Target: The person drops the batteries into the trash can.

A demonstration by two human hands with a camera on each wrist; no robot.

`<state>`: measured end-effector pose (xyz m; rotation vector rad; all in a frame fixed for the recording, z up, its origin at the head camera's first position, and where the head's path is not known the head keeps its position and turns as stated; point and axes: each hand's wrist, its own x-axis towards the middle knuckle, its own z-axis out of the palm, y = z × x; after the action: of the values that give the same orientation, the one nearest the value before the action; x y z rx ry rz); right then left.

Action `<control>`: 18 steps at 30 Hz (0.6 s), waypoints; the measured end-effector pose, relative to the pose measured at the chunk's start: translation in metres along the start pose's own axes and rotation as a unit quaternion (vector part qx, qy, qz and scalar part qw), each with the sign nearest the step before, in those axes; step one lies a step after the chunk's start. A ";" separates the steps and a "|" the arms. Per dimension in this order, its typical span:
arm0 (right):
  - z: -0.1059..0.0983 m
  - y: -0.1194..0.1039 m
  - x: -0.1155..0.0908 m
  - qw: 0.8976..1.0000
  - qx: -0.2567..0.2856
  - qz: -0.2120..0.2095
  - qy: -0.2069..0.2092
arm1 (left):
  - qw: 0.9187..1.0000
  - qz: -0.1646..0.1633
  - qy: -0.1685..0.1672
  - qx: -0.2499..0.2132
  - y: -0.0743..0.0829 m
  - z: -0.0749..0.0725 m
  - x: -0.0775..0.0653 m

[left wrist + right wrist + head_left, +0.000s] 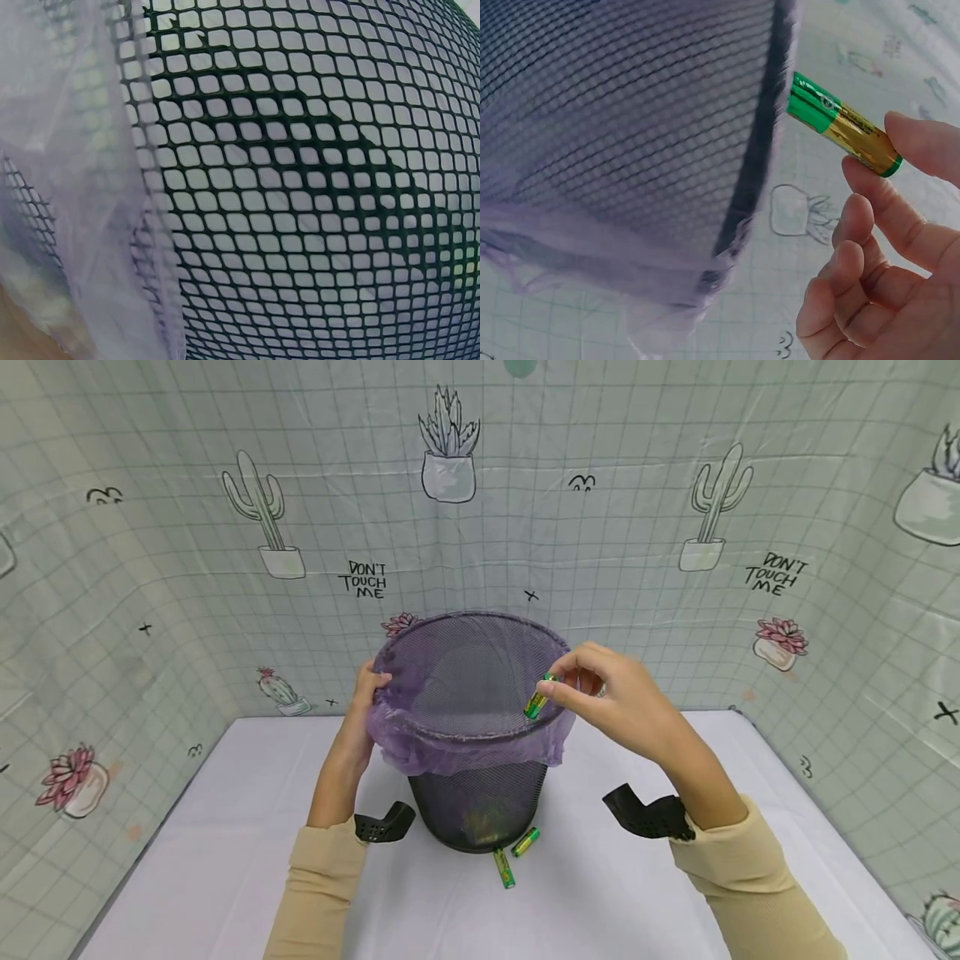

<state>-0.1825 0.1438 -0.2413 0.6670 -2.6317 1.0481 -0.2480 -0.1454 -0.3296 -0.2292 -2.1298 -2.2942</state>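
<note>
A black mesh wastebasket (442,810) stands upright on the table, lined with a thin purple bag (465,758) folded out over its rim. My left hand (366,687) grips the rim and bag at the left side, thumb on the inside. At the right rim, my right hand (603,689) pinches a green and gold battery (844,124) by one end between thumb and index finger. In the head view the battery tilts down over the basket's mouth. Mesh (285,180) and blurred bag fill the left wrist view, with only an edge of skin at lower left.
Two similar batteries, one on the left (504,868) and one on the right (526,842), lie on the white tabletop (637,893) at the basket's front foot. Yellow-green shapes show faintly through the lower mesh. A cactus-printed cloth (615,543) hangs behind and at both sides.
</note>
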 end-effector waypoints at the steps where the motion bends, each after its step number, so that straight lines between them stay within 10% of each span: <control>1: 0.000 0.002 0.003 1.000 -0.001 0.004 0.001 | 1.000 0.000 -0.001 0.000 0.000 0.000 0.000; 18: 0.015 0.026 0.024 0.998 -0.032 0.044 -0.015 | 1.000 -0.001 -0.001 0.008 0.001 0.000 0.001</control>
<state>-0.2168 0.1419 -0.2583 0.5609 -2.7299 0.9793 -0.2488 -0.1457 -0.3285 -0.2302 -2.1482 -2.2784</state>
